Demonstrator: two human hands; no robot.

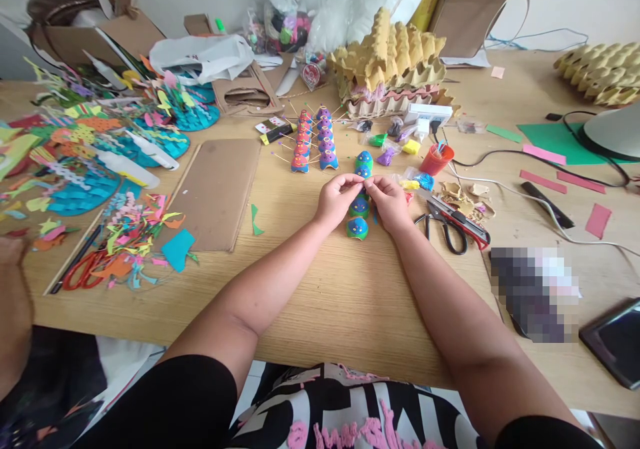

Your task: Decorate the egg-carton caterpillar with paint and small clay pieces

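A blue-and-green painted egg-carton caterpillar [358, 227] lies on the table with small dots on its humps. Over its middle, my left hand [339, 201] and my right hand [389, 202] meet with fingertips pinched together. Whatever sits between those fingertips is too small or hidden to make out. My hands cover part of the caterpillar's middle humps. Beyond them stand a red-and-blue caterpillar [301, 143] and a purple-and-blue caterpillar [327, 141], both with thin sticks poking out at the sides.
Right of my hands lie scissors [454, 235], a box cutter [460, 217], an orange cup [437, 160] and small bags of coloured clay [385, 155]. Egg trays [390, 55] are stacked behind. At left are cardboard [213, 192], paper scraps [145, 229], glue bottles [125, 167] and another person's arm [15, 302].
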